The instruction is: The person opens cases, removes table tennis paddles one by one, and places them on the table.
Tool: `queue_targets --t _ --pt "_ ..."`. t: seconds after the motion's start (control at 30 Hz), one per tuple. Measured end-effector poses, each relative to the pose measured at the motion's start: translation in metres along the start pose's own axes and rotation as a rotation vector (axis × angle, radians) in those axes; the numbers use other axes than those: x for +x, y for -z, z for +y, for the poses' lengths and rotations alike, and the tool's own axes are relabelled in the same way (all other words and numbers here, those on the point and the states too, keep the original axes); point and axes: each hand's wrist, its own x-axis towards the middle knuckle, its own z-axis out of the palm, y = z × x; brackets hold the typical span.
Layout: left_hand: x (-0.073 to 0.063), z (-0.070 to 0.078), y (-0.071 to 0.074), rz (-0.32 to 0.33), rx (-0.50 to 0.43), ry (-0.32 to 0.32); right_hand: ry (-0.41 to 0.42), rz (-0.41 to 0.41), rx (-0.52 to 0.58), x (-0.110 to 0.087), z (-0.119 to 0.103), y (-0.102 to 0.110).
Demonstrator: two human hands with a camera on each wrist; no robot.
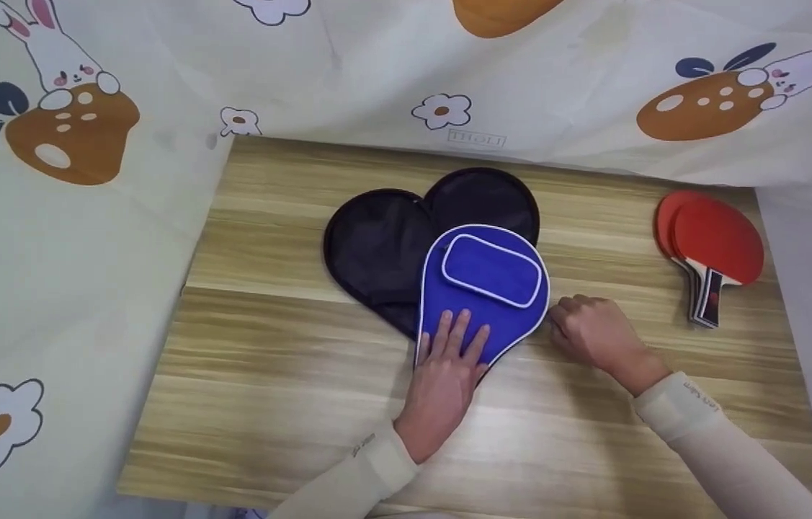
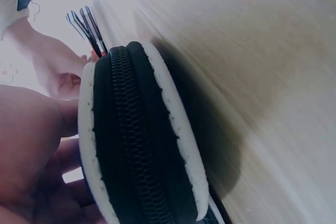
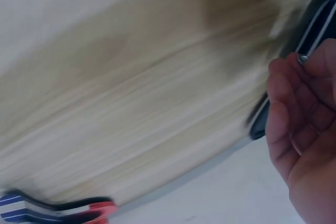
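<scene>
A blue table tennis bat case (image 1: 488, 335) with white piping and a small front pocket lies handle end toward me. My left hand (image 1: 442, 389) rests on its lower part, fingers straight and spread. Up close in the left wrist view, the case's black zipper (image 2: 134, 129) runs between two white edges, beside the left palm (image 2: 26, 145). At the case's right edge my right hand (image 1: 596, 331) has its fingers curled. It pinches a small metal zipper pull (image 3: 303, 59) between thumb and fingers in the right wrist view.
Two black bat cases (image 1: 377, 245) lie partly under the blue one, to its upper left and behind. Red table tennis bats (image 1: 719, 238) are stacked at the right of the wooden table (image 1: 269, 375). A printed cloth (image 1: 348, 72) hangs along the back and left.
</scene>
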Motion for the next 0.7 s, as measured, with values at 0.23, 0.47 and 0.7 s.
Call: queue_targets --t 0.23,0.47,0.7 --pt "-0.001 0.000 0.000 0.020 -0.019 -0.003 0.053 0.032 -0.097 -0.006 -0.024 0.003" --pt "-0.001 0.003 0.001 0.003 -0.023 0.021 0.082 0.009 -0.121 -0.010 -0.055 0.001" --pt "-0.003 0.006 0.001 0.001 -0.028 0.027 0.131 0.003 -0.102 -0.009 -0.086 -0.002"
